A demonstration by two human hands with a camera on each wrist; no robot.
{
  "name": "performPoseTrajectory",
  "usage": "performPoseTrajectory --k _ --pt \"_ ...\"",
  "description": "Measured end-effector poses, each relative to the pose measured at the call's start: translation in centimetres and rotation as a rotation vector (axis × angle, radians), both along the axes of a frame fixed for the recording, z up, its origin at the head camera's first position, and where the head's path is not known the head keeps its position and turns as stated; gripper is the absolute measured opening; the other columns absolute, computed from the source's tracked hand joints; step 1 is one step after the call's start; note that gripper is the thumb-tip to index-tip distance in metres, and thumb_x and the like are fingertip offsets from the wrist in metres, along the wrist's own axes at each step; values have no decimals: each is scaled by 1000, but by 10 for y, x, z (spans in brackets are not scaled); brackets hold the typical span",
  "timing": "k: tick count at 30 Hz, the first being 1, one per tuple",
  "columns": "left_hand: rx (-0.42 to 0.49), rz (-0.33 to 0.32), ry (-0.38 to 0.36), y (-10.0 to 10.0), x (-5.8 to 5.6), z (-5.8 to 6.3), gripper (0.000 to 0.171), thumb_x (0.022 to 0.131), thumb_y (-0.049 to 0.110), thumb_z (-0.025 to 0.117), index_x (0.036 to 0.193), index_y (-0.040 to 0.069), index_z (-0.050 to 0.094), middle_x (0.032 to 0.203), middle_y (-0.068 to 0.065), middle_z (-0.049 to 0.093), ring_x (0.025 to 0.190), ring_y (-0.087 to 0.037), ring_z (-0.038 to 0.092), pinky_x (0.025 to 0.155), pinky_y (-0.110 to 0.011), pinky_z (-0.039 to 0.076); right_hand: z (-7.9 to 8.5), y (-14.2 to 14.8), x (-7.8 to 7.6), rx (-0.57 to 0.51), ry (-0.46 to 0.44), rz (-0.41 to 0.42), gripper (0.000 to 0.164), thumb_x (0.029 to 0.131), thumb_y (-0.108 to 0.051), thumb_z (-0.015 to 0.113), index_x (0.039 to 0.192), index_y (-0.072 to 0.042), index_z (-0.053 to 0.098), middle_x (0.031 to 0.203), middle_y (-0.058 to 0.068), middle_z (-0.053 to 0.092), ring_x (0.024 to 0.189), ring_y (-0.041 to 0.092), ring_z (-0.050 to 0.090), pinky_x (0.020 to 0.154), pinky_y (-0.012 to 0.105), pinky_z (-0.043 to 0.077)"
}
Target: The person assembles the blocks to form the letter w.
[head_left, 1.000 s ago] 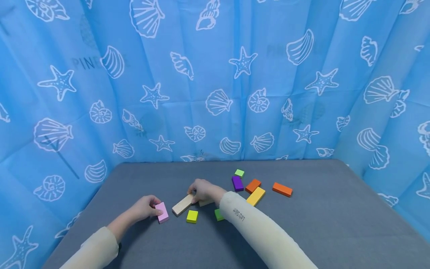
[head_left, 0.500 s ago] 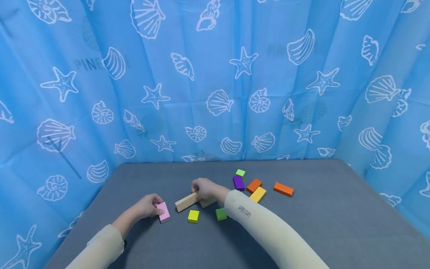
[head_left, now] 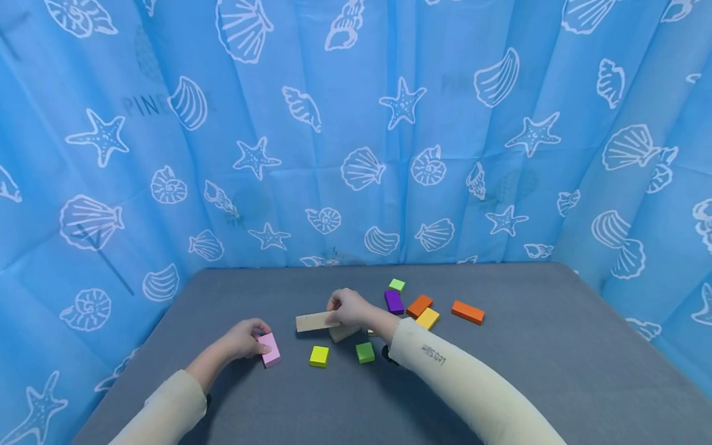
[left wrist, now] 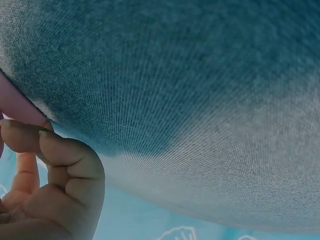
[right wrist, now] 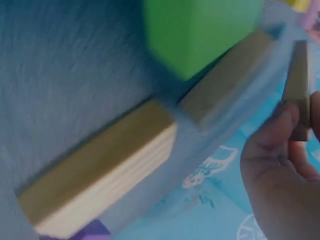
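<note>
My left hand (head_left: 241,339) pinches a pink block (head_left: 269,350) at the left of the grey table. The left wrist view shows only part of that pink block (left wrist: 19,102) above the curled fingers. In my right hand (head_left: 354,307) is one end of a plain wooden block (head_left: 313,321), pinched between thumb and fingers, its length pointing left. Below that hand lies a second wooden block (head_left: 343,333). A third wooden block (head_left: 372,332) is mostly hidden by the right wrist; in the right wrist view this block (right wrist: 100,170) shows at full length.
A yellow block (head_left: 319,356) and a green block (head_left: 364,352) lie nearer the front. Behind the right forearm are purple (head_left: 394,301), light green (head_left: 397,285), dark orange (head_left: 419,306) and amber (head_left: 428,318) blocks. An orange block (head_left: 468,312) lies farther right. A blue curtain (head_left: 356,136) hangs behind the table.
My right hand has moved slightly right and away, turning the wooden block from a diagonal to nearly crosswise. The green block is now uncovered by the right sleeve. My left hand keeps the pink block in place.
</note>
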State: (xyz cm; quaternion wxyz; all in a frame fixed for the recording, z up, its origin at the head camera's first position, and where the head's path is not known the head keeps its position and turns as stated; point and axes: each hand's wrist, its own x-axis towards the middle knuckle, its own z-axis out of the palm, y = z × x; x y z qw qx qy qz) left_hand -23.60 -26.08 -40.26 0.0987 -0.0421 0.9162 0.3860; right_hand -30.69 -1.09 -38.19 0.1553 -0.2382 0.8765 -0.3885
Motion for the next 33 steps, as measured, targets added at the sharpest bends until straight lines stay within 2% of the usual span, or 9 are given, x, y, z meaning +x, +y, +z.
performPoseTrajectory --k 4,6,11,16,20,28,33 --pt "11 7 16 -1 1 2 32 80 -7 74 108 -8 59 88 -13 53 64 -20 48 57 -30 42 6 8 8 -74 -131 -7 18 93 -7 65 108 2 67 93 10 62 71 16 53 65 31 50" --pt "16 3 19 -1 1 3 32 80 -7 74 108 -8 59 90 -14 53 64 -20 48 57 -30 42 9 12 11 -101 -183 -11 21 94 -8 63 112 2 67 92 10 62 68 16 54 65 31 52" --pt "35 0 14 -1 1 3 32 81 -6 73 110 -7 59 91 -14 53 60 -18 46 56 -28 40 11 19 18 -180 -353 -23 14 96 -7 60 103 4 65 85 12 60 62 17 54 58 28 52" --pt "49 6 -15 -2 2 6 32 82 -5 73 111 -6 58 94 -14 53 60 -18 45 56 -29 39 9 21 23 -240 -511 -25 11 96 -6 60 103 3 58 88 14 60 62 18 57 56 25 51" --pt "49 3 -28 -2 1 6 32 84 -3 72 113 -5 58 96 -14 53 60 -19 45 56 -30 38 8 23 26 -254 -543 -21 14 96 -7 59 106 3 58 89 16 61 63 17 61 58 26 53" --pt "20 0 -47 -1 -1 3 32 84 -1 73 113 -3 58 93 -13 54 61 -19 47 56 -30 39 3 23 38 -267 -551 10 26 98 -7 57 121 5 57 94 16 62 64 16 62 61 25 54" --pt "-6 5 -53 -1 -2 3 34 84 1 73 115 -4 58 95 -13 54 63 -20 49 57 -30 40 1 21 45 -263 -558 30 27 97 -5 57 122 5 57 95 16 62 65 16 63 62 27 54"
